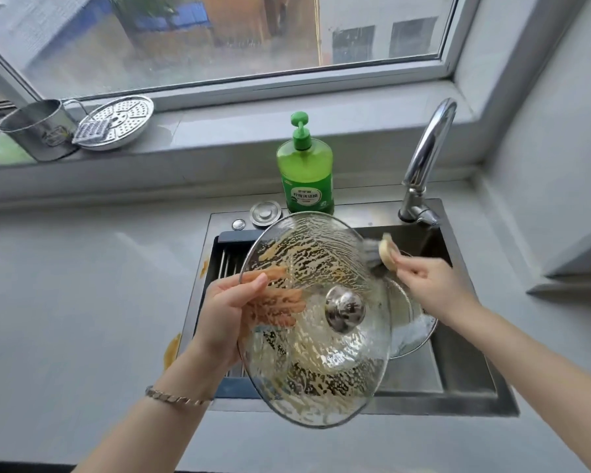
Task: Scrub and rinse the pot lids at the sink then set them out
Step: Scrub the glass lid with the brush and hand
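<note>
A large glass pot lid [321, 367] with a metal knob [344, 308] is tilted over the sink [464, 380], smeared with brownish suds. My left hand [226, 312] grips its left rim, fingers showing through the glass. My right hand [430, 278] holds a beige scrubbing sponge [389, 256] at the lid's upper right edge. A second lid or metal bowl [420, 336] lies in the basin, partly hidden behind the glass lid.
A green dish soap bottle [306, 172] stands behind the sink, with a chrome faucet [423, 158] at its right. On the windowsill sit a metal cup [36, 131] and a steamer plate [120, 122]. Brown smears [171, 349] mark the grey counter left of the sink.
</note>
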Tool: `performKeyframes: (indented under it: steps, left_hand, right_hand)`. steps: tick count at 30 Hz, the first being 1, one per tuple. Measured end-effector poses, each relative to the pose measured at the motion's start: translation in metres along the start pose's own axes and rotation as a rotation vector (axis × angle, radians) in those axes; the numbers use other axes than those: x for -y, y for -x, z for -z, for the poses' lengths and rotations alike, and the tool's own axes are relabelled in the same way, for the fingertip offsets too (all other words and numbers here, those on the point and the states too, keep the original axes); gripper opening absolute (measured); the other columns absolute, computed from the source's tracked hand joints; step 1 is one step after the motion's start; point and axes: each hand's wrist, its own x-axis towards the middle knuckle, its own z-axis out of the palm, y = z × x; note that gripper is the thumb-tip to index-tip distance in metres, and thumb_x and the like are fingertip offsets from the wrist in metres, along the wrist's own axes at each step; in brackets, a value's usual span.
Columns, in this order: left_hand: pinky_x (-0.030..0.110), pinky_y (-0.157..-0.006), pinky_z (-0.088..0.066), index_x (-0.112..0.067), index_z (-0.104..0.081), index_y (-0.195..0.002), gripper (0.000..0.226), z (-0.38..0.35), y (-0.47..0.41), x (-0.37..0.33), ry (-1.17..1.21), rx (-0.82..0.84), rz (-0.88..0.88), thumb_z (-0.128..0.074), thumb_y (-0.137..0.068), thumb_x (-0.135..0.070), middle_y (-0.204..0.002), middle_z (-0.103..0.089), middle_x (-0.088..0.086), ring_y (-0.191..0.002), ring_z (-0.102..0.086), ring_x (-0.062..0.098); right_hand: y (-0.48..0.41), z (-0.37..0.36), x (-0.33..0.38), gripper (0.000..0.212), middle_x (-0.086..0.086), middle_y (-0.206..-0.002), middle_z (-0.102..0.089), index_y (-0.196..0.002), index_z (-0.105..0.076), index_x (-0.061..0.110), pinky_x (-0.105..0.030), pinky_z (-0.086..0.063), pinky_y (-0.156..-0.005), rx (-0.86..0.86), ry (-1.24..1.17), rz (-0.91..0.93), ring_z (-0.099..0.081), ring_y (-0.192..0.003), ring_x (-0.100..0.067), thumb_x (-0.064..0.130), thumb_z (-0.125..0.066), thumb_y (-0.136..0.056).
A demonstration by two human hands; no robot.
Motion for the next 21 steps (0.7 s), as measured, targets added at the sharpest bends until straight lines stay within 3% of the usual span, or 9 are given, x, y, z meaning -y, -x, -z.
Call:
performKeyframes:
  steps: [2,4,7,9,12,15,18,20,21]
  left_hand:
    - [0.044,-0.063,-0.059,0.001,-0.069,-0.095,0.033,0.003,-0.002,0.004,-0.022,-0.067,0.013,-0.053,-0.073,-0.017,-0.089,-0.068,0.032,-0.079,-0.069,0.042]
    - [0.045,-0.065,-0.059,0.0,-0.068,-0.099,0.034,0.004,-0.004,0.006,-0.064,-0.085,0.015,-0.054,-0.074,-0.018,-0.089,-0.068,0.031,-0.081,-0.068,0.042]
    - [0.039,-0.061,-0.06,-0.003,-0.069,-0.097,0.03,-0.005,-0.002,0.002,-0.198,-0.009,-0.073,-0.057,-0.077,-0.022,-0.082,-0.071,0.023,-0.075,-0.07,0.035]
    - [0.037,-0.059,-0.059,-0.011,-0.07,-0.09,0.023,-0.015,0.0,-0.002,-0.408,0.079,-0.178,-0.059,-0.076,-0.027,-0.076,-0.072,0.017,-0.069,-0.069,0.031]
    - [0.028,-0.042,-0.046,-0.01,-0.069,-0.079,0.021,-0.028,0.004,-0.001,-0.956,0.238,-0.491,-0.057,-0.091,-0.023,-0.056,-0.063,0.002,-0.043,-0.051,0.013]
    - [0.024,-0.038,-0.046,-0.007,-0.07,-0.079,0.024,-0.036,0.009,0.013,-1.438,0.397,-0.852,-0.053,-0.089,-0.02,-0.056,-0.063,-0.002,-0.041,-0.055,0.013]
    - [0.029,-0.043,-0.052,-0.007,-0.07,-0.094,0.02,-0.035,0.008,0.029,-1.662,0.458,-0.88,-0.054,-0.087,-0.018,-0.075,-0.071,0.0,-0.055,-0.065,0.02]
    - [0.035,-0.063,-0.057,-0.007,-0.065,-0.11,0.027,-0.03,0.003,0.035,-1.674,0.519,-0.827,-0.051,-0.093,-0.023,-0.096,-0.072,0.003,-0.077,-0.069,0.023]
    - [0.04,-0.084,-0.054,-0.01,-0.059,-0.123,0.035,-0.025,0.0,0.038,-1.689,0.568,-0.77,-0.049,-0.095,-0.029,-0.116,-0.067,0.004,-0.101,-0.065,0.023]
  right_hand:
    - [0.005,-0.003,-0.022,0.034,0.013,-0.097,-0.066,-0.125,-0.057,0.032,-0.024,-0.042,-0.074,0.125,0.09,-0.117,-0.058,-0.082,-0.006,0.03,-0.052,-0.091]
    - [0.007,-0.006,-0.029,0.037,0.012,-0.082,-0.06,-0.126,-0.057,0.03,-0.025,-0.039,-0.063,0.124,0.056,-0.184,-0.049,-0.064,-0.01,0.023,-0.052,-0.09]
    - [0.003,0.0,-0.009,0.037,0.005,-0.059,-0.05,-0.115,-0.06,0.01,-0.017,-0.026,-0.036,0.045,-0.41,-0.34,-0.032,-0.037,-0.008,0.033,-0.063,-0.085]
    - [0.0,0.009,0.019,0.063,-0.003,-0.06,-0.059,-0.101,-0.057,0.004,-0.013,-0.022,-0.028,0.098,-0.687,-0.423,-0.026,-0.03,-0.002,0.054,-0.069,-0.066]
    - [-0.004,0.018,0.051,0.087,-0.019,-0.08,-0.072,-0.101,-0.052,0.0,-0.012,-0.023,-0.025,0.264,-0.778,-0.442,-0.022,-0.03,-0.001,0.067,-0.069,-0.047]
    - [-0.001,0.014,0.056,0.053,-0.021,-0.077,-0.071,-0.099,-0.05,0.004,-0.011,-0.025,-0.027,0.344,-0.661,-0.498,-0.026,-0.031,-0.002,0.037,-0.075,-0.067]
    - [0.005,-0.005,0.041,0.021,-0.006,-0.05,-0.062,-0.1,-0.047,0.001,-0.012,-0.022,-0.026,0.273,-0.676,-0.57,-0.027,-0.028,-0.002,-0.006,-0.055,-0.082]
    - [0.005,-0.014,0.027,0.02,-0.01,-0.059,-0.061,-0.1,-0.046,0.001,-0.013,-0.021,-0.025,0.24,-0.791,-0.581,-0.027,-0.028,-0.001,-0.01,-0.049,-0.083]
    - [0.006,-0.017,0.019,0.02,-0.011,-0.062,-0.062,-0.1,-0.047,0.002,-0.013,-0.021,-0.025,0.231,-0.818,-0.576,-0.027,-0.028,-0.001,-0.01,-0.049,-0.083]
